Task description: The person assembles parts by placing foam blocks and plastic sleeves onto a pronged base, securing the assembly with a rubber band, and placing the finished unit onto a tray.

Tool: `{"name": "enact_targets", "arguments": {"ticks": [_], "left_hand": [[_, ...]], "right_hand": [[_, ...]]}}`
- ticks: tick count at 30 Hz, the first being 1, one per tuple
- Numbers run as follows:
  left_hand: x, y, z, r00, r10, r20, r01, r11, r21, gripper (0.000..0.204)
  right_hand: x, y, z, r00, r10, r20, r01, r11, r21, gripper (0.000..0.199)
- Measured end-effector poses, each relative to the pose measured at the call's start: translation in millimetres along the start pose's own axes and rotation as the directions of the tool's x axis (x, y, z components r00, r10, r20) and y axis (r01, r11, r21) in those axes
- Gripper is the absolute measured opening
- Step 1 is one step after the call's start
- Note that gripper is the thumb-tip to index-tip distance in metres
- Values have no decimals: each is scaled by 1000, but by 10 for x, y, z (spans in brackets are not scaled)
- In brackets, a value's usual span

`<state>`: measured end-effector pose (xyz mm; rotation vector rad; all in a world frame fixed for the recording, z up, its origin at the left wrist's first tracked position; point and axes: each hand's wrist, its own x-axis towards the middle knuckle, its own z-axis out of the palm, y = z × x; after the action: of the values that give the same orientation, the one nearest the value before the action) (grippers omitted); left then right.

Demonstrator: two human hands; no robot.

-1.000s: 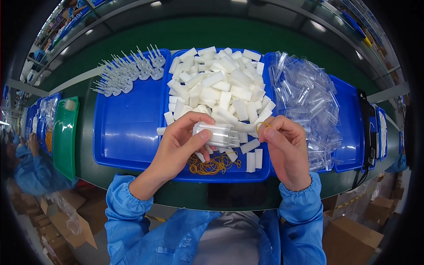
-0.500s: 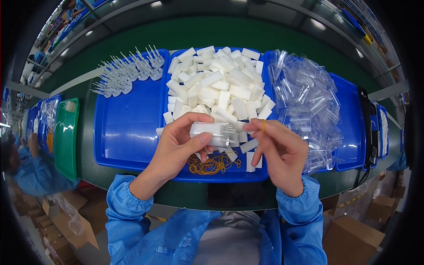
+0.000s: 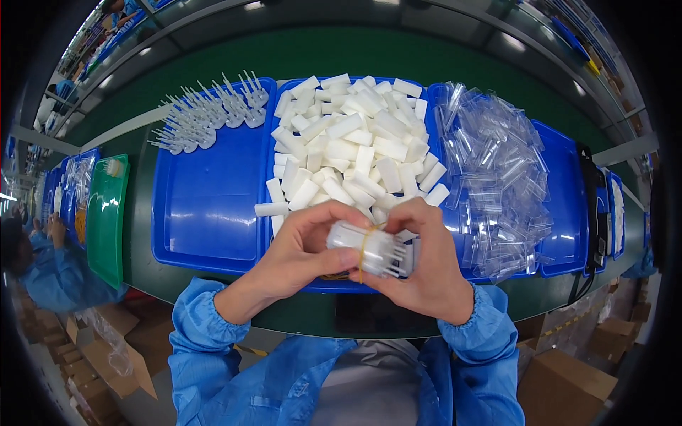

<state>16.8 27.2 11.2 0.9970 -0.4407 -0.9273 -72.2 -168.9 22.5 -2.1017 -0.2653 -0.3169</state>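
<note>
In front of the middle tray, my left hand (image 3: 284,261) grips a clear plastic cylinder (image 3: 344,236) with white material inside and thin prongs out of its right end. A yellow rubber band (image 3: 364,245) runs around the cylinder near the prongs. My right hand (image 3: 435,273) pinches at that band, thumb below and fingers above. Behind the hands, white foam blocks (image 3: 346,127) are heaped in the middle blue tray (image 3: 275,145). My hands mostly cover the loose rubber bands at that tray's near edge. Motion blurs the prongs slightly.
To the left, white pronged parts (image 3: 213,113) stand in a blue tray (image 3: 206,206). Clear plastic sleeves (image 3: 497,177) fill the tray on the right. A green tray (image 3: 106,227) sits further left, beside a co-worker in a blue sleeve (image 3: 60,280). Cardboard boxes (image 3: 565,383) lie below the table.
My right hand has moved left to the cylinder, and the rubber band that hung from its fingers is now around it. The cylinder has shifted slightly right and nearer, its prongs tilting down.
</note>
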Motion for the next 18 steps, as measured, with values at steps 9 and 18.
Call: {"name": "enact_targets", "arguments": {"ticks": [9, 18], "left_hand": [[84, 178, -43, 879, 266, -395, -323, 943, -84, 32], [89, -43, 601, 921, -22, -390, -136, 918, -373, 34]], "right_hand": [[45, -177, -18, 884, -302, 356, 192, 930, 314, 25], [-95, -319, 46, 591, -804, 62, 661, 439, -609, 20]]}}
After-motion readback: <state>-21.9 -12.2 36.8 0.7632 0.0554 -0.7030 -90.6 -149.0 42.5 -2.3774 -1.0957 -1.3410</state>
